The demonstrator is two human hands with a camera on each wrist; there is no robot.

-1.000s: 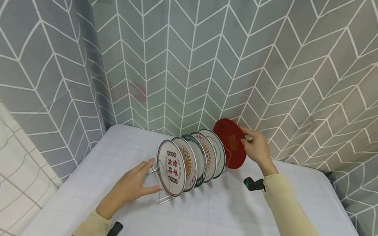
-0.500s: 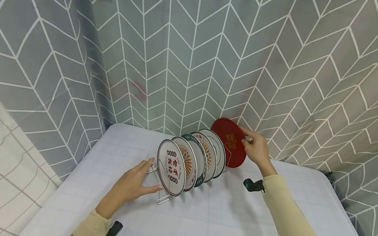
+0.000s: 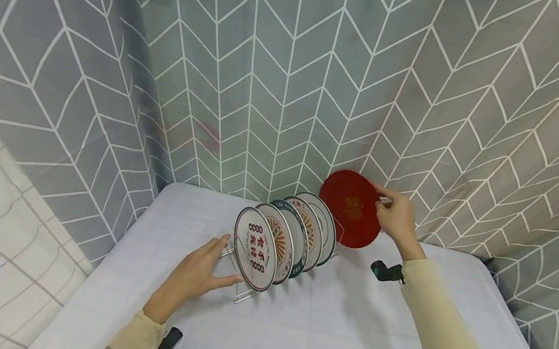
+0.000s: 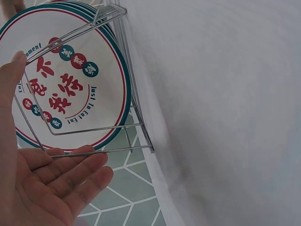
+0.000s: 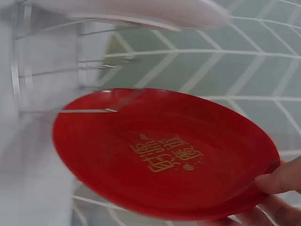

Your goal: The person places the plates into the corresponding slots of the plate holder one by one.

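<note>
A red plate point(image 3: 347, 194) with gold characters is held upright at the rack's far right end. My right hand point(image 3: 398, 217) pinches its right rim, with the thumb point(image 5: 282, 179) on the face and fingers behind. In the right wrist view, a rack wire crosses the red plate's edge. Several white patterned plates point(image 3: 254, 250) stand in a row in the wire rack point(image 3: 246, 296). My left hand point(image 3: 196, 272) rests against the rack's near end, fingers extended. Its thumb touches an upper wire in the left wrist view, and its fingers point(image 4: 70, 174) lie along a lower one.
A pale cloth covers the table point(image 3: 301, 340). Grey patterned curtain point(image 3: 270, 80) hangs close behind the rack and around the sides. White tiled fabric point(image 3: 1, 222) lies to the left. Dark wrist cameras point(image 3: 387, 271) sit on both wrists.
My right hand has moved right with the red plate, drawing it away from the white plates and turning its face more toward the head camera. My left hand stays at the rack.
</note>
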